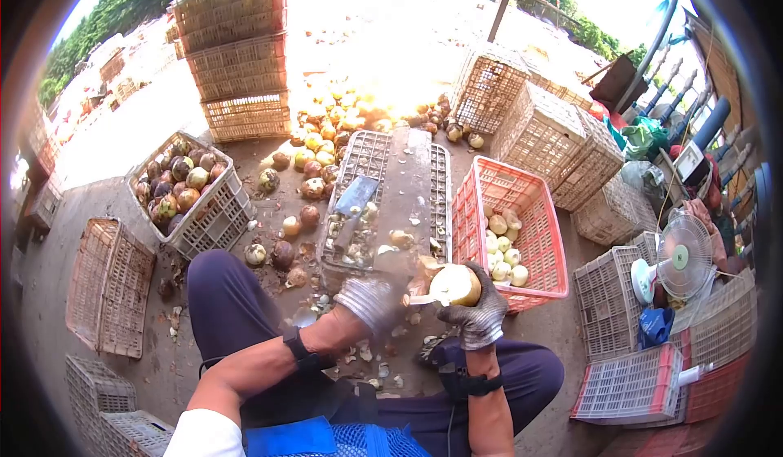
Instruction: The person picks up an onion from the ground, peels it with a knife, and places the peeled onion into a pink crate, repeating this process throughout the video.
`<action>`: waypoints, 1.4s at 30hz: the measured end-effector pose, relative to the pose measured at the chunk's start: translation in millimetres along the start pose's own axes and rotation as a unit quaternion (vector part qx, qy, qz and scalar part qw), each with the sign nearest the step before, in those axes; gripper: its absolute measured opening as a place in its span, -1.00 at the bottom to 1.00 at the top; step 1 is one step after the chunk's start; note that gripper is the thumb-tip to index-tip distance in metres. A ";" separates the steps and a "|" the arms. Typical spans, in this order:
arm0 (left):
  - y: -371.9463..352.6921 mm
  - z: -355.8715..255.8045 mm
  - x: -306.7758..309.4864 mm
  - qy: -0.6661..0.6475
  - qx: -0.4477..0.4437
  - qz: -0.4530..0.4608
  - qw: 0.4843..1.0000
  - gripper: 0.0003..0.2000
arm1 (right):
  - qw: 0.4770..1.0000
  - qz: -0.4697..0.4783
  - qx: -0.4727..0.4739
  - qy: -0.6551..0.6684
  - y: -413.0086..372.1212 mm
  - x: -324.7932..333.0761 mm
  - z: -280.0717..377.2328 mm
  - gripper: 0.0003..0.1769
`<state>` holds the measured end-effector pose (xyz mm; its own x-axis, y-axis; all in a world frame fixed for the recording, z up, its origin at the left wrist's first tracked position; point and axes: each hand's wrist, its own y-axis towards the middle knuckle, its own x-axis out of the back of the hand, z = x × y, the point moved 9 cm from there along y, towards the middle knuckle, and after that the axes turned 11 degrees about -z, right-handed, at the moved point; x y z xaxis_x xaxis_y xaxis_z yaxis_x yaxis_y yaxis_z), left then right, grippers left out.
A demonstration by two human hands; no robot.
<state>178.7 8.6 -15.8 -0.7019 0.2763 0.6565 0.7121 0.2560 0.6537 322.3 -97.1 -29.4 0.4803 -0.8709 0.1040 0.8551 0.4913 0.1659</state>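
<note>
A partly peeled, pale round fruit or vegetable (455, 284) with some brown skin is held in my right hand (481, 314), whose gloved fingers wrap round its right side. On its left, my left hand (371, 300), also gloved, is smeared by motion; a thin pale strip or blade (420, 300) shows between this hand and the round piece. What the left fingers hold is too blurred to tell. Just beyond both hands, a board (405, 188) lies across an upturned plastic crate (441, 204). A cleaver (357, 196) rests at the board's left side.
Pale peeled pieces (502, 249) lie in a red crate (534, 212) to the right. A crate (214, 220) of brown unpeeled ones (196, 178) stands left. More lie loose on the ground ahead. Stacked crates (245, 66), a fan (683, 257) and scattered peelings surround the spot.
</note>
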 end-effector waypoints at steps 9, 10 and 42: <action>0.7 50.4 8.4 0.108 0.014 -0.002 0.994 -0.46 | 0.900 0.164 -0.263 0.307 -22.9 -22.9 -48.9 -0.41; 3.6 57.2 14.1 0.128 0.024 -0.024 0.991 -0.53 | 0.894 0.161 -0.268 0.321 -22.4 -20.4 -50.3 -0.35; -1.3 58.2 0.8 -0.334 0.278 -0.007 0.901 -0.88 | 0.889 0.089 -0.309 0.325 -22.4 -35.0 -74.0 -0.23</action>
<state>177.9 62.4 -38.0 -0.6791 0.7172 0.1562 0.7298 0.6370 0.2481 300.8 -78.3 -109.3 0.4589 -0.7003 -0.5468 0.6015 0.6978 -0.3889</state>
